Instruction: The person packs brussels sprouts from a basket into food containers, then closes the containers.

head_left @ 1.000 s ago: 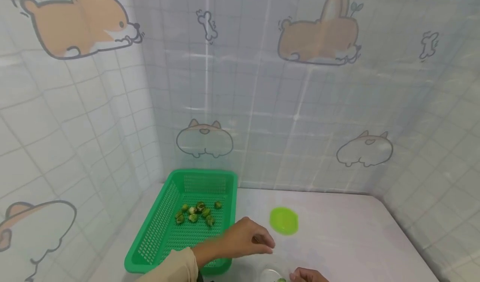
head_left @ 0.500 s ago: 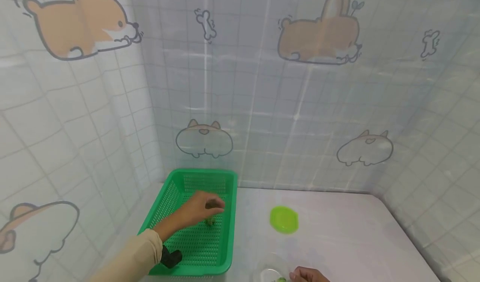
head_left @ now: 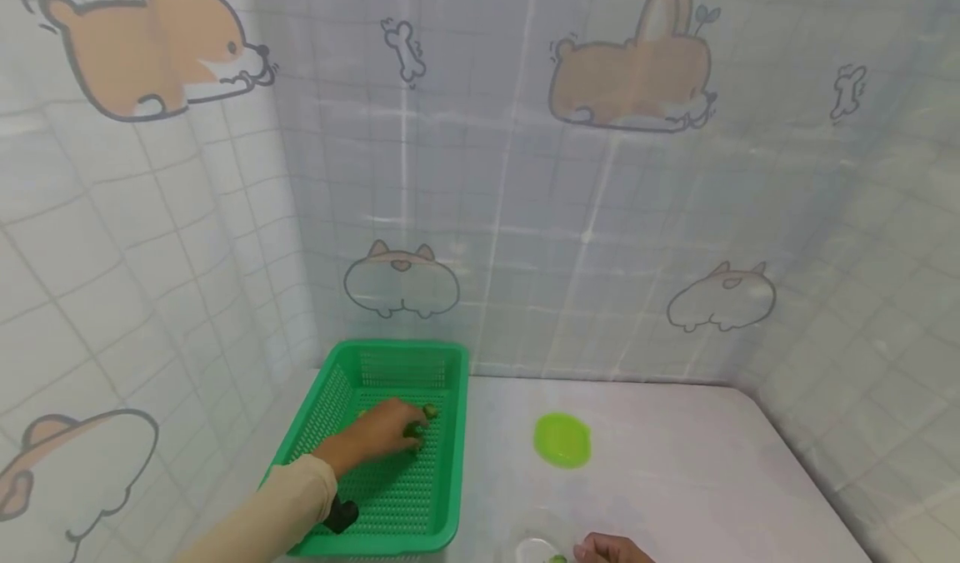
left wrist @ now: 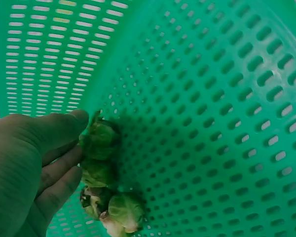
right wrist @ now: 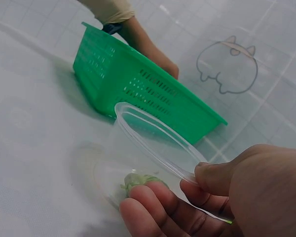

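My left hand [head_left: 384,430] is down inside a green perforated plastic basket [head_left: 453,488], over a group of Brussels sprouts. The left wrist view shows its thumb and fingers apart beside a leafy Brussels sprout [left wrist: 101,139], with more sprouts [left wrist: 126,211] clustered below; whether the fingertips touch it I cannot tell. My right hand [right wrist: 207,197] pinches the rim of a clear plastic tub [right wrist: 160,136] between thumb and fingers. Through the tub's wall a Brussels sprout [right wrist: 138,180] shows at the bottom.
A lime-green shallow dish or lid [head_left: 562,440] lies on the white table [head_left: 660,463], right of the basket. Curtains with dog drawings [head_left: 540,213] hang behind and at both sides. A dark band and black object [head_left: 342,515] sit at my left wrist.
My left hand has moved from above the tub, left and back over the basket, then lowered among the sprouts. The right hand stays at the tub.
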A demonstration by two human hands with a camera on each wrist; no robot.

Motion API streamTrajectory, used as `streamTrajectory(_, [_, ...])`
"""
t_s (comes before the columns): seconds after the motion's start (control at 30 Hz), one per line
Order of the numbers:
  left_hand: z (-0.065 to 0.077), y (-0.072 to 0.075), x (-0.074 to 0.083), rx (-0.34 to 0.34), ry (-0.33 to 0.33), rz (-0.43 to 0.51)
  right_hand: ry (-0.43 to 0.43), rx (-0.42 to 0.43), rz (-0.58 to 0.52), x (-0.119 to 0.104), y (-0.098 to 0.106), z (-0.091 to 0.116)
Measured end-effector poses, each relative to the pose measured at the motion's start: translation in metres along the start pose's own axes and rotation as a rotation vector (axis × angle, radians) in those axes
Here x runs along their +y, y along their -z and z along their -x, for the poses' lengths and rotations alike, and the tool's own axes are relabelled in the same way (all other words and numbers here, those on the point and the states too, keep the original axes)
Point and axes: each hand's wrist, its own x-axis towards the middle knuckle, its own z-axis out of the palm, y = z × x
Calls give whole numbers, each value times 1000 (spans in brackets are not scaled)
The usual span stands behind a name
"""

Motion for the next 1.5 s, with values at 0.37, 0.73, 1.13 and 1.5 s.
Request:
streamTrajectory(0.37, [-6, -9, -4, -37, -11, -71, -8, -3, -4, -3, -1, 1])
streamTrajectory(0.73, [-3, -9, 2, -18, -114, -104, -16, 19, 7, -4, -4, 2])
streamTrajectory(1.13, [1, -1, 9, -36, -97, -99, -5, 26, 31, -5, -5, 4])
streamTrajectory(1.5, [7, -2, -4, -10, -96, 40, -9, 40, 45, -6, -8, 6])
